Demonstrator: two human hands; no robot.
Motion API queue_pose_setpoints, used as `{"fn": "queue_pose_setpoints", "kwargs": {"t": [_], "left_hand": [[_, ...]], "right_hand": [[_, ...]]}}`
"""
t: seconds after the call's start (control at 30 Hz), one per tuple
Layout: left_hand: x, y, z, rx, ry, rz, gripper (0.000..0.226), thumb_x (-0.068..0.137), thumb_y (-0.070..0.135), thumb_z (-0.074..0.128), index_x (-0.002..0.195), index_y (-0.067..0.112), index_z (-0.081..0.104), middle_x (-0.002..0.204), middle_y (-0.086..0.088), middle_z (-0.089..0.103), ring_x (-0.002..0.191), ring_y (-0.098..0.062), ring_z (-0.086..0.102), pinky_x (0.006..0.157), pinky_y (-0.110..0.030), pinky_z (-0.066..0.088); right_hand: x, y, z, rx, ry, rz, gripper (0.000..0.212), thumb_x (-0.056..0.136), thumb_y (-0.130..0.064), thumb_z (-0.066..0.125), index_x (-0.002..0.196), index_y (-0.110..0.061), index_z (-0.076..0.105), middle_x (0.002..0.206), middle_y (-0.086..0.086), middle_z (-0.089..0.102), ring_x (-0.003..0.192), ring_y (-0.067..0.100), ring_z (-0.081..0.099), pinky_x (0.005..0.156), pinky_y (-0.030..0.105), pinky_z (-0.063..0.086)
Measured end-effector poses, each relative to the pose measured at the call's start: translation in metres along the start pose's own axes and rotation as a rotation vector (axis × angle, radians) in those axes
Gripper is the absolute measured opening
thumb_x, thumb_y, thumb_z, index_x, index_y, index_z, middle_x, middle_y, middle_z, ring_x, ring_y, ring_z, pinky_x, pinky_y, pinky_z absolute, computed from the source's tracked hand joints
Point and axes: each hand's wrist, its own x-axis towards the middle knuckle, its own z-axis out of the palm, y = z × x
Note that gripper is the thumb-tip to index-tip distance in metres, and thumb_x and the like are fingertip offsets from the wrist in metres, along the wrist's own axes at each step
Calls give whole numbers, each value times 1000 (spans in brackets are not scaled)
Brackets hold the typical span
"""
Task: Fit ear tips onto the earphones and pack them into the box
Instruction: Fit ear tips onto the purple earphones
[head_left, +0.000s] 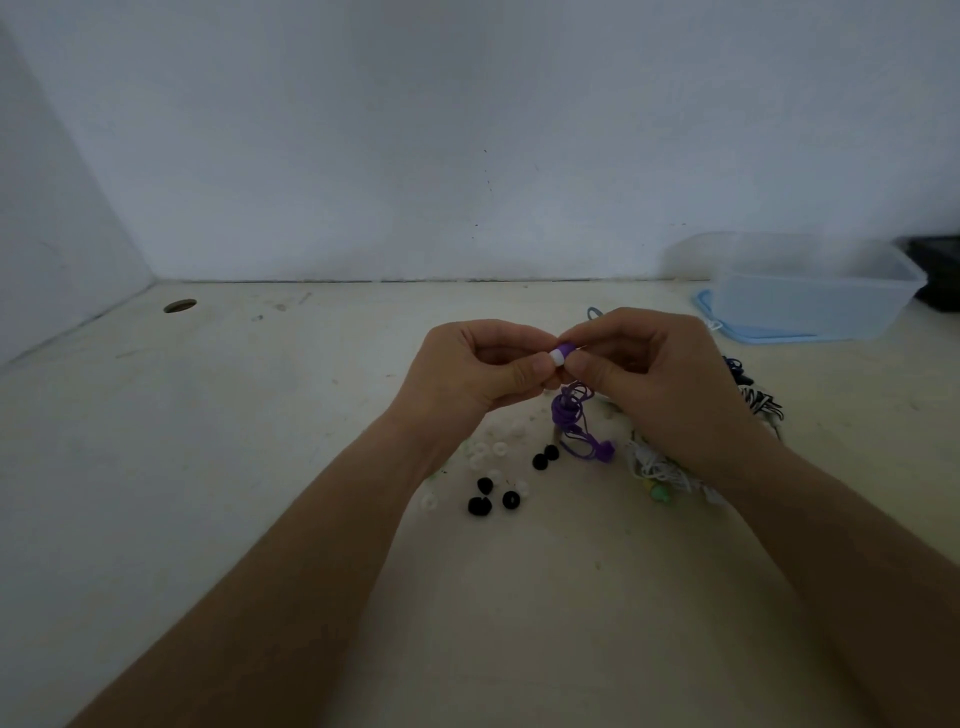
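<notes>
Both hands are raised over the middle of the table. My right hand (644, 374) pinches a purple earbud (567, 347), and my left hand (478, 369) pinches a white ear tip (556, 357) that touches the earbud's end. The purple cable (569, 410) hangs down in a tangle, and its second purple earbud (605, 451) lies on the table. Several black ear tips (480, 505) and white ear tips (488, 451) lie scattered below my hands. A clear plastic box (810, 291) stands at the back right on a blue lid (758, 335).
A pile of other earphones lies under and right of my right wrist: a white cable (660, 465) and a black-and-white striped cable (761, 402). A round hole (180, 305) is in the table at the back left. White walls close the back and left.
</notes>
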Motion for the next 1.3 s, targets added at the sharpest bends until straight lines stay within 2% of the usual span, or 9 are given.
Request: {"fn": "queue_pose_setpoints", "kwargs": {"t": [0.17, 0.33, 0.77, 0.93, 1.07, 1.3], "left_hand": [[0, 1, 0, -17, -1, -7, 15, 81, 2, 72, 95, 6, 74, 82, -9, 77, 76, -17, 74, 71, -21, 57], [0, 1, 1, -9, 1, 4, 14, 82, 1, 72, 95, 4, 73, 82, -9, 77, 76, -17, 74, 70, -20, 56], [1, -2, 1, 67, 12, 27, 16, 83, 0, 73, 99, 1, 74, 85, -14, 76, 78, -21, 75, 72, -25, 58], [0, 0, -4, 34, -38, -17, 14, 81, 4, 73, 95, 5, 75, 84, -11, 76, 80, -19, 74, 74, -23, 58], [1, 0, -5, 50, -39, -23, 15, 80, 4, 74, 95, 3, 75, 82, -10, 76, 78, -17, 74, 71, -21, 57], [1, -1, -3, 82, -27, 35, 12, 83, 2, 72, 95, 1, 74, 79, -10, 76, 74, -17, 73, 70, -21, 57]], "right_hand": [[0, -1, -2, 108, -23, 64, 15, 88, -3, 70, 99, -11, 74, 81, -1, 78, 79, 10, 75, 73, 17, 56], [-1, -4, -3, 131, -25, 72, 13, 87, -2, 71, 97, -9, 74, 78, 0, 78, 76, 10, 75, 71, 16, 55], [-1, -8, -1, -41, 22, 38, 11, 80, -10, 78, 88, -16, 74, 70, -11, 75, 67, 2, 72, 65, 11, 53], [-1, -9, -3, -42, -38, 13, 17, 82, -5, 76, 87, -21, 72, 73, -9, 76, 70, 3, 73, 67, 12, 53], [1, -7, -5, -28, -73, 15, 14, 82, -4, 75, 91, -14, 75, 74, -8, 76, 71, 3, 73, 67, 11, 52], [2, -4, -6, -24, -73, 26, 15, 83, -2, 75, 94, -13, 75, 77, -6, 77, 73, 5, 73, 69, 13, 54]]}}
